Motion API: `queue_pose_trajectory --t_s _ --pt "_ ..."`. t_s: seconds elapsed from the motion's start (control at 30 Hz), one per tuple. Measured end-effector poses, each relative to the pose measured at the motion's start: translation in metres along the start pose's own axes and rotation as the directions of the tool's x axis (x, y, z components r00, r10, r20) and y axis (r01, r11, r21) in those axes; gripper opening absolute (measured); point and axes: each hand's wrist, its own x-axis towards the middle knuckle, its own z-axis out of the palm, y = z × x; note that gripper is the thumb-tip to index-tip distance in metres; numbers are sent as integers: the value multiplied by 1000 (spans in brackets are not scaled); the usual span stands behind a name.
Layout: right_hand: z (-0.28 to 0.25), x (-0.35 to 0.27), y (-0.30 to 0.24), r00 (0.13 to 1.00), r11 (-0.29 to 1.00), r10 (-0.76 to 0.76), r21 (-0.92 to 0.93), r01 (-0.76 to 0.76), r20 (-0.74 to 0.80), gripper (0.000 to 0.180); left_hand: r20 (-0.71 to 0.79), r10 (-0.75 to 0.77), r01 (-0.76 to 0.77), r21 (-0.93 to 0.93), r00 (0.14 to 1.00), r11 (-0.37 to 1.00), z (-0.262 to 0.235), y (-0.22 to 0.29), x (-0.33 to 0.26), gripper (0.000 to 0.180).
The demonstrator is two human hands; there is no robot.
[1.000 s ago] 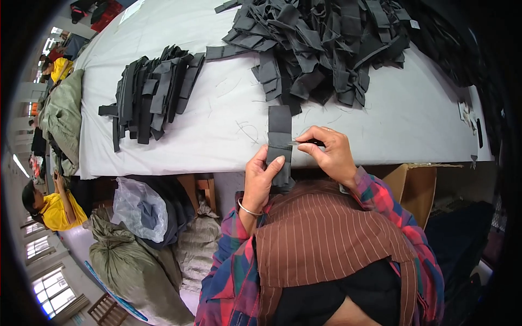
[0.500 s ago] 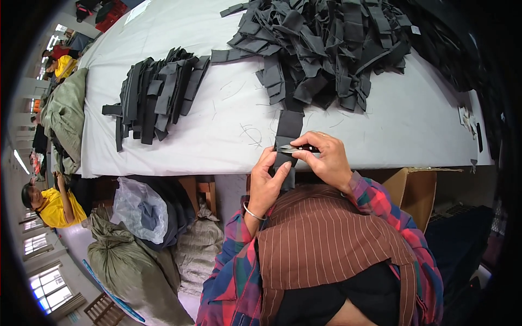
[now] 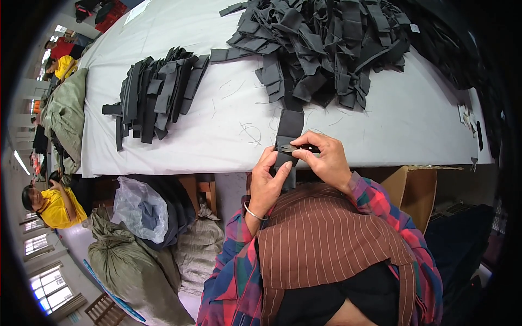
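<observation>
At the table's near edge my left hand [image 3: 266, 182] pinches a dark grey fabric strip [image 3: 290, 124] between thumb and fingers. The strip runs from the big pile down over the edge toward my lap. My right hand [image 3: 326, 157] is closed around small thread snips [image 3: 305, 148] with a dark handle. Their metal blades lie against the strip, just above my left fingertips, and look nearly closed. Beyond my hands rises a large heap of dark grey fabric strips [image 3: 321, 49]. To the left lies a smaller, neater bunch of such strips [image 3: 157, 95].
Loose thread ends are scattered on the white-covered table [image 3: 228, 125]. An open cardboard box [image 3: 418, 190] stands under the edge at right. Left of me are a clear plastic bag [image 3: 140, 209], a tied olive sack [image 3: 128, 261] and a seated person in yellow [image 3: 60, 206].
The snips' blades have drawn closer together at the strip. My hands stay almost in place. At left, the person in yellow has raised a hand toward their head.
</observation>
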Motion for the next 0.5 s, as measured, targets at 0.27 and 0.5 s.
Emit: queue_pose_trajectory --t_s 0.27,0.5 --pt "0 0 0 995 988 -94 -126 92 -18 16 -2 12 -12 -16 1000 1000 1 -1 0 22" --pt "-1 0 14 991 973 -5 228 36 -134 16 -3 12 -12 -41 1000 999 1 1 2 20"
